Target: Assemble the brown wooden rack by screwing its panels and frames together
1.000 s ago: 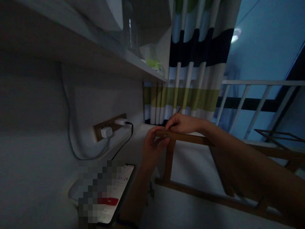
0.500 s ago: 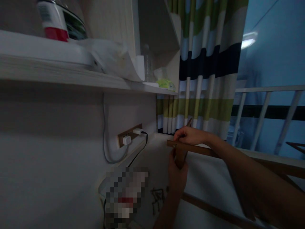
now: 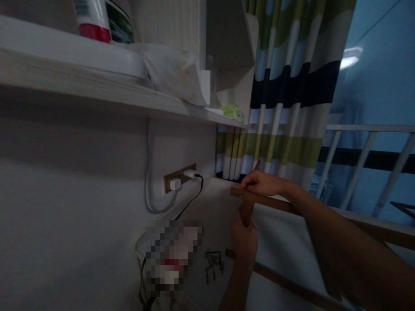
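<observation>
A brown wooden frame (image 3: pixel 275 202) stands on a white surface in dim light. My left hand (image 3: pixel 244 235) is wrapped round its upright slat just under the top corner. My right hand (image 3: pixel 262 183) is closed in a pinch on the end of the top rail at that corner, where a small screw head shows. What the right fingers pinch is too small to make out. A small pile of dark screws (image 3: pixel 214 263) lies on the surface just left of my left wrist.
A blurred phone (image 3: pixel 171 259) lies at the lower left with a black cable running to a wall socket strip (image 3: pixel 180 176) holding two white plugs. A shelf (image 3: pixel 97 86) overhead carries bottles and bags. A striped curtain (image 3: pixel 285 86) and white railing (image 3: pixel 363 164) are behind.
My left hand has slid from the top corner down onto the upright slat. My right hand stays pinched at the rail's end. The camera has tilted up, showing more of the shelf.
</observation>
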Demonstrator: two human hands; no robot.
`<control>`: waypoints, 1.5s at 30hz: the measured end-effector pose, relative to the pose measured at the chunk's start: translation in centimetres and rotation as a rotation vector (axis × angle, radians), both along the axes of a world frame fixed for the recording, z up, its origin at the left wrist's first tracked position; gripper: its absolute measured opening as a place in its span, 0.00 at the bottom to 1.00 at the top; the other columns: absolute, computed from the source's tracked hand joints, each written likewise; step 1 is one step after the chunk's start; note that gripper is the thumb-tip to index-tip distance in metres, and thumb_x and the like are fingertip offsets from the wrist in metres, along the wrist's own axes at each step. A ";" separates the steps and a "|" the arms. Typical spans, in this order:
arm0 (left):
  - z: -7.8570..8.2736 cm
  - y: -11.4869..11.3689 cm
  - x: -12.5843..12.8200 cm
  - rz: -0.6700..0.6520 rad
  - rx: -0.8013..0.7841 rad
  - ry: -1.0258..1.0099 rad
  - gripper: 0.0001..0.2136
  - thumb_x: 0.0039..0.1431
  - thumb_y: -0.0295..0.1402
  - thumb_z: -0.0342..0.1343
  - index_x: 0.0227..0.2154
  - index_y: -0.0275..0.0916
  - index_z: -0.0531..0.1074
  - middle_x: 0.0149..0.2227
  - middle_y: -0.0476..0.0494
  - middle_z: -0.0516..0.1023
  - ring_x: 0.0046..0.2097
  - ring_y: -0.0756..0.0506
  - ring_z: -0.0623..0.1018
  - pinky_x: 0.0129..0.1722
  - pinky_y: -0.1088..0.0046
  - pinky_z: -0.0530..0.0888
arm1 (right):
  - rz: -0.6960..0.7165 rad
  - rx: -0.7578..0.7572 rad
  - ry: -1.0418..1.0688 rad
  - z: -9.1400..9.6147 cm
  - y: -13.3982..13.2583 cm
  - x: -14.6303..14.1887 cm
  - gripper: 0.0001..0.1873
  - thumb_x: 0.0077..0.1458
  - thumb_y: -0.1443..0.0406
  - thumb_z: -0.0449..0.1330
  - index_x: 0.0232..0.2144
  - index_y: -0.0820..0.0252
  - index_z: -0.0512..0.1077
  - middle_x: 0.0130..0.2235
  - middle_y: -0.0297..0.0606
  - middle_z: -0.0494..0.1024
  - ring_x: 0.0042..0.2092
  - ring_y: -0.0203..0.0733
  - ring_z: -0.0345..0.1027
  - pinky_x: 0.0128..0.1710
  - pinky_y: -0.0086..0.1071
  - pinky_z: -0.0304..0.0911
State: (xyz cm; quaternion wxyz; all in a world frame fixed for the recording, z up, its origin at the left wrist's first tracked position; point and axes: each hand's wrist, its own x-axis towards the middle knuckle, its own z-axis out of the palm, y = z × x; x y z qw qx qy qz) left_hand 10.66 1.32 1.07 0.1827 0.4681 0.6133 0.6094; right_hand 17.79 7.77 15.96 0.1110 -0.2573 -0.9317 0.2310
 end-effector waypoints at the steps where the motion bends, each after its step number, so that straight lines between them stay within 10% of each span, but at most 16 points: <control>1: 0.1 0.0 0.0 -0.004 0.008 -0.006 0.16 0.46 0.22 0.47 0.39 0.37 0.67 0.36 0.40 0.75 0.41 0.42 0.74 0.40 0.66 0.69 | 0.000 -0.001 0.001 0.0 0.0 0.0 0.13 0.39 0.73 0.47 0.25 0.65 0.71 0.24 0.32 0.71 0.27 0.32 0.63 0.28 0.24 0.57; 10: -0.2 -2.6 -1.9 -0.226 0.114 0.039 0.28 0.50 0.35 0.53 0.54 0.37 0.53 0.54 0.38 0.63 0.54 0.43 0.65 0.51 0.65 0.63 | 0.014 -0.007 -0.009 0.0 -0.1 0.1 0.15 0.39 0.70 0.47 0.27 0.66 0.72 0.25 0.34 0.73 0.26 0.33 0.63 0.28 0.25 0.58; 20: -1.0 -4.5 -13.1 -0.300 -0.378 1.143 0.09 0.50 0.28 0.48 0.32 0.40 0.73 0.35 0.45 0.77 0.39 0.44 0.74 0.42 0.63 0.66 | 0.001 -0.047 0.031 -0.1 -0.1 0.1 0.15 0.38 0.72 0.48 0.26 0.65 0.73 0.22 0.33 0.72 0.24 0.32 0.61 0.24 0.25 0.56; 45: -4.1 -3.4 -11.8 -0.334 -0.353 1.316 0.12 0.48 0.20 0.43 0.35 0.31 0.68 0.39 0.34 0.72 0.42 0.40 0.69 0.42 0.62 0.63 | -0.053 -0.047 -0.013 0.3 -0.5 0.4 0.13 0.40 0.70 0.49 0.27 0.64 0.73 0.23 0.31 0.72 0.24 0.32 0.62 0.23 0.23 0.56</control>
